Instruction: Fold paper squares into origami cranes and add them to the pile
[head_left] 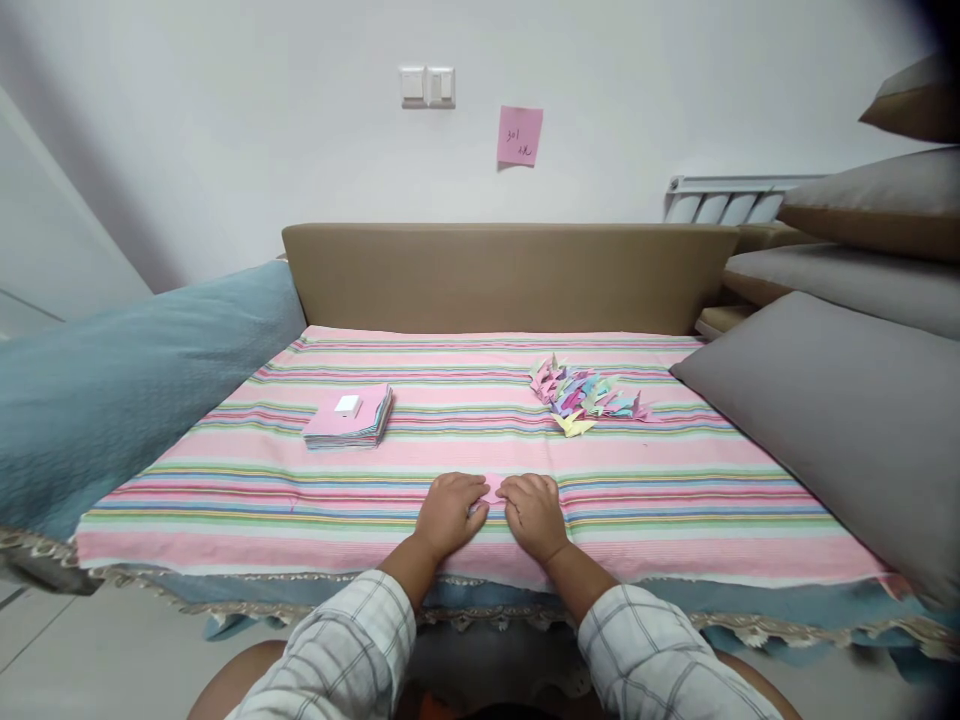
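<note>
A small piece of pink paper [493, 488] lies low over the striped cloth, between my two hands. My left hand [452, 512] has its fingers closed at the paper's left side. At the right side, the curled fingers of my right hand [531, 512] press on it too. Most of the paper is hidden under the fingers, so its folds cannot be made out. Farther back to the right is a heap of folded paper cranes [581, 392] in pink, purple, blue and yellow. Back on the left sits a stack of square coloured paper [341, 425], with a small white block [347, 406] on top.
The striped cloth [450, 440] covers the sofa seat, whose brown backrest [495, 278] stands behind. A blue-covered armrest [135, 370] bounds the left. Grey cushions [840, 400] pile up on the right. On the wall are light switches [427, 87] and a pink note [520, 136].
</note>
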